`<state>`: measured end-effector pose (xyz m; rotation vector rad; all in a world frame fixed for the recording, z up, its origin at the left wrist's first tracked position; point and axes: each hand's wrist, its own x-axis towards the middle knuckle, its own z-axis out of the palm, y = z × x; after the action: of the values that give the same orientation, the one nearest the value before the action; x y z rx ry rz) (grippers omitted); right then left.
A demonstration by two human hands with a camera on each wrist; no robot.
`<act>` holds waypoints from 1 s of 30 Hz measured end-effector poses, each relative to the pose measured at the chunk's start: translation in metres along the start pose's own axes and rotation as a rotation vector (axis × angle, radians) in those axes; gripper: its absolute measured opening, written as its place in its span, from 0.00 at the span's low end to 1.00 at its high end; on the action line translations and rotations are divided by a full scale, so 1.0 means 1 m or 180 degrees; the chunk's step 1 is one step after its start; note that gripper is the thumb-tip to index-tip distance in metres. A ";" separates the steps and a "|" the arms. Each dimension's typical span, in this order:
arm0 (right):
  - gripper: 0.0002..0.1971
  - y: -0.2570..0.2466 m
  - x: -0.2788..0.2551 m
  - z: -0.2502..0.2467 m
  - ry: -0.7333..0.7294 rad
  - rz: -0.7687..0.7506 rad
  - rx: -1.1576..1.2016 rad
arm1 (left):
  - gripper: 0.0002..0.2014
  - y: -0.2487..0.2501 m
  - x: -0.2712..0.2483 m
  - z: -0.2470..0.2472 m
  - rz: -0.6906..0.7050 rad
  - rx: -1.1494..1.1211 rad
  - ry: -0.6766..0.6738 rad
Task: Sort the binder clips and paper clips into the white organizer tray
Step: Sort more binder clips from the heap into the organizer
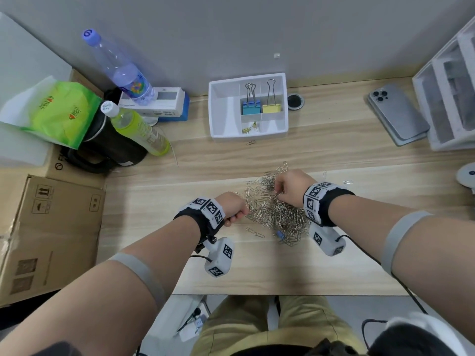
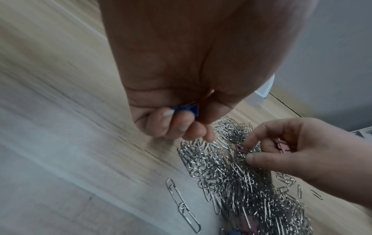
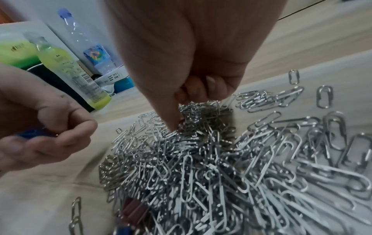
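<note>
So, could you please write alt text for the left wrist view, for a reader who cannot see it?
The left hand holds a small blue binder clip in curled fingers above a wooden desk. Beside it, the right hand pinches a pink binder clip out of a large pile of silver paper clips.

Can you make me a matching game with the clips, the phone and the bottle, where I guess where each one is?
Things:
1. blue clip
2. yellow clip
3. phone
4. green bottle

Places:
A. lying at the right end of the desk
B. standing in the tray
C. held in the left hand
D. leaning at the left end of the desk, by the green bag

Pairs: 1-C, 2-B, 3-A, 4-D
</note>
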<state>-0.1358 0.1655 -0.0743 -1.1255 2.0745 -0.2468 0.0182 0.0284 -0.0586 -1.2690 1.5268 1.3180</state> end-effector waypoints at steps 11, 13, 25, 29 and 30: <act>0.09 0.006 -0.007 -0.009 0.0271 0.0675 0.1225 | 0.02 0.000 -0.012 0.019 0.0187 0.0776 0.0029; 0.11 0.009 -0.008 -0.012 0.0158 0.0940 0.1528 | 0.03 0.001 -0.012 0.025 0.0302 0.1091 -0.0019; 0.12 0.033 -0.020 -0.003 -0.0506 0.1946 0.2426 | 0.14 0.000 -0.005 0.054 0.1226 0.1854 0.0025; 0.11 0.033 -0.021 -0.004 -0.0715 0.1772 0.2278 | 0.23 -0.007 0.000 0.066 0.1514 0.2341 0.0284; 0.11 0.032 -0.022 -0.005 -0.0763 0.1718 0.2349 | 0.23 -0.007 0.001 0.068 0.1539 0.2419 0.0377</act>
<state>-0.1524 0.2014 -0.0748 -0.1356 1.7517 -0.5211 0.0205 0.0949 -0.0743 -0.5130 2.2169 0.7768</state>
